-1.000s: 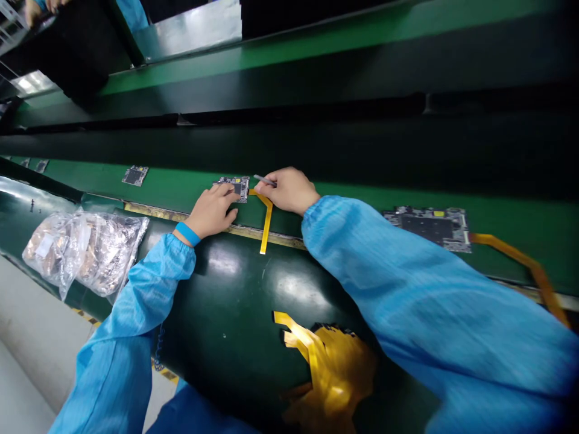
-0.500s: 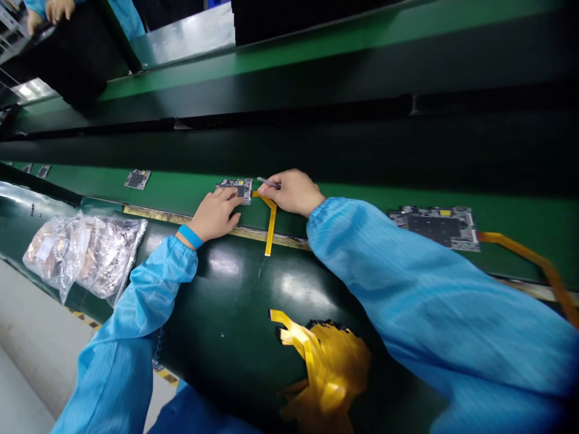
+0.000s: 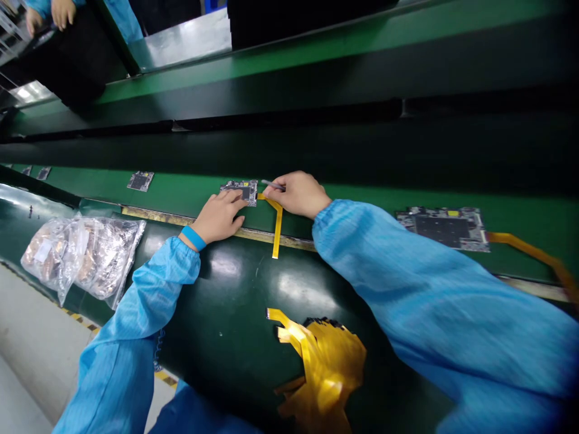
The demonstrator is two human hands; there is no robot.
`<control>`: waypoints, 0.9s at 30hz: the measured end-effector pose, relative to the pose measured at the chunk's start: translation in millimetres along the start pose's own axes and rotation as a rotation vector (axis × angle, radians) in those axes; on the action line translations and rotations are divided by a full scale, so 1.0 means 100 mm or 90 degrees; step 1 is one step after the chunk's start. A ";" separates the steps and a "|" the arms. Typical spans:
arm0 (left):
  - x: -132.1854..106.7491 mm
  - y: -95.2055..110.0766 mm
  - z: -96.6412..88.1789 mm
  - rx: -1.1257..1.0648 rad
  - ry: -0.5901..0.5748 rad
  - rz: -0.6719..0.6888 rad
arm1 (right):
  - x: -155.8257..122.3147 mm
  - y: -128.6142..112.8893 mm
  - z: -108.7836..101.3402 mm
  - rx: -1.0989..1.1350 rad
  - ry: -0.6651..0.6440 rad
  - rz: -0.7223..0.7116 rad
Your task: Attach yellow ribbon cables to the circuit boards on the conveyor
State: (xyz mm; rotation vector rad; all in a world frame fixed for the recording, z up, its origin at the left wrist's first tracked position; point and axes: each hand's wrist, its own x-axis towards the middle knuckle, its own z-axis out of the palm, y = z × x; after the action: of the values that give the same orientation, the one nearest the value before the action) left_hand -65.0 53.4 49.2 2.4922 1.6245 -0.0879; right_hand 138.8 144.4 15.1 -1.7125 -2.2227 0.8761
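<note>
A small circuit board [image 3: 241, 189] lies on the green conveyor belt [image 3: 181, 188]. My left hand [image 3: 220, 215] rests on its near edge, fingers pressed flat against it. My right hand [image 3: 298, 193] is closed on a thin grey tool [image 3: 271, 184] whose tip points at the board's right side. A yellow flex strip [image 3: 275, 222] hangs from that side of the board over the belt's edge. Both arms wear blue sleeves.
A larger board [image 3: 443, 228] with a yellow strip [image 3: 534, 258] lies to the right on the belt, another small board [image 3: 140, 180] to the left. A pile of yellow strips [image 3: 325, 361] sits near me, a plastic bag of parts [image 3: 76, 253] at left. Another person's hands [image 3: 49, 13] show top left.
The boards on the belt and my hands have shifted slightly to the right together. My hands keep the same hold on the board and the tool.
</note>
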 end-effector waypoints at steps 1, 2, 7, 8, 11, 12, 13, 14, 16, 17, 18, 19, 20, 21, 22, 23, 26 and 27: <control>0.00 0.01 0.00 0.000 0.000 0.002 | 0.00 0.01 0.00 0.001 0.002 -0.003; 0.00 0.02 0.00 0.000 -0.001 0.003 | 0.00 0.02 0.00 0.002 0.004 -0.004; 0.03 0.05 0.01 -0.004 -0.006 0.010 | -0.01 0.08 0.00 0.004 0.008 0.000; 0.03 0.05 0.01 -0.005 -0.005 0.013 | -0.02 0.09 -0.01 0.003 0.007 -0.001; 0.05 0.08 0.02 -0.007 0.000 0.020 | -0.02 0.12 -0.05 -0.001 -0.005 0.000; 0.05 0.08 0.02 -0.007 -0.001 0.021 | -0.02 0.13 -0.06 0.000 -0.011 -0.001; 0.06 0.09 0.02 -0.006 -0.002 0.021 | -0.02 0.15 -0.07 0.003 -0.017 -0.004; 0.06 0.10 0.02 -0.006 -0.003 0.021 | -0.02 0.16 -0.08 0.007 -0.024 -0.009; 0.07 0.11 0.02 -0.007 -0.002 0.023 | -0.02 0.19 -0.09 0.016 -0.032 -0.022; 0.07 0.12 0.03 -0.008 -0.001 0.025 | -0.02 0.21 -0.09 0.019 -0.032 -0.027; 0.07 0.13 0.03 -0.008 0.000 0.028 | -0.02 0.22 -0.09 0.020 -0.029 -0.029; 0.08 0.14 0.03 -0.008 0.002 0.032 | -0.02 0.23 -0.10 0.018 -0.026 -0.029; 0.08 0.15 0.03 -0.007 0.002 0.035 | -0.02 0.23 -0.10 0.015 -0.025 -0.028; 0.09 0.16 0.03 -0.004 0.001 0.037 | -0.02 0.23 -0.11 0.010 -0.025 -0.025; 0.09 0.17 0.03 0.000 -0.001 0.037 | -0.03 0.23 -0.12 0.005 -0.027 -0.023; 0.10 0.19 0.03 0.005 -0.003 0.036 | -0.04 0.22 -0.13 0.000 -0.030 -0.021; 0.12 0.24 0.03 0.021 -0.013 0.028 | -0.06 0.20 -0.16 -0.018 -0.027 -0.011; 0.12 0.26 0.03 0.025 -0.015 0.026 | -0.07 0.20 -0.17 -0.022 -0.026 -0.009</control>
State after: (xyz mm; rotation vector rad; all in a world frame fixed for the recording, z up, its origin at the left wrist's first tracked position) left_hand -36.0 53.9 47.4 2.5426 1.5773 -0.1444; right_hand 165.7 146.4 18.4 -1.7070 -2.2863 0.8811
